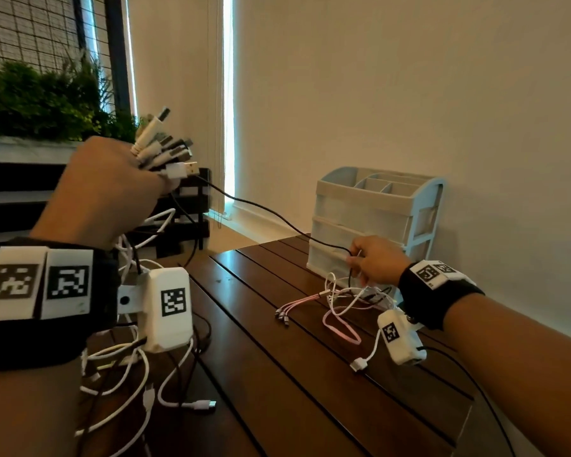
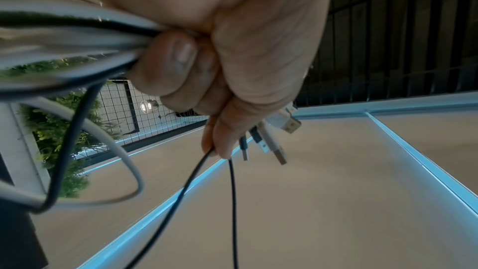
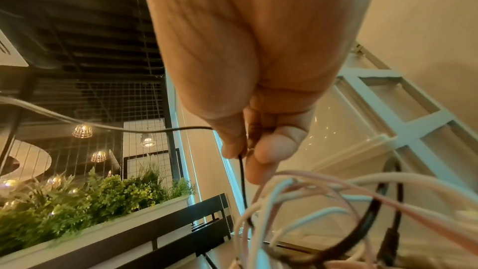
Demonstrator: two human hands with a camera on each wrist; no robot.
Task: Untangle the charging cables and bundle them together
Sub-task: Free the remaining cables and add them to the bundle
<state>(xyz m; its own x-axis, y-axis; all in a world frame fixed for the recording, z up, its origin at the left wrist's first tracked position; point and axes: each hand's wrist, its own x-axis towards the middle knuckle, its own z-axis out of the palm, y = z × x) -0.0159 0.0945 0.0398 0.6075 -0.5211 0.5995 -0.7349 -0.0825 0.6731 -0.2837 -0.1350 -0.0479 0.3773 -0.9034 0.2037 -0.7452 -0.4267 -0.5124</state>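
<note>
My left hand (image 1: 112, 186) is raised at the left and grips a bunch of white and black cables (image 2: 77, 38) in its fist. Their USB plugs (image 1: 168, 146) fan out above the knuckles, and the cable tails hang down to the table below the wrist. A thin black cable (image 1: 271, 214) runs from this fist across to my right hand (image 1: 376, 258). The right hand pinches that black cable (image 3: 241, 171) between thumb and fingers, just above a tangle of white and pink cables (image 1: 343, 301) lying on the table.
The dark slatted wooden table (image 1: 294, 374) carries a pale blue drawer organiser (image 1: 376, 209) against the wall, right behind my right hand. A pink multi-head cable (image 1: 297, 306) lies mid-table. A planter with green plants (image 1: 47, 100) and a black shelf stand at the left.
</note>
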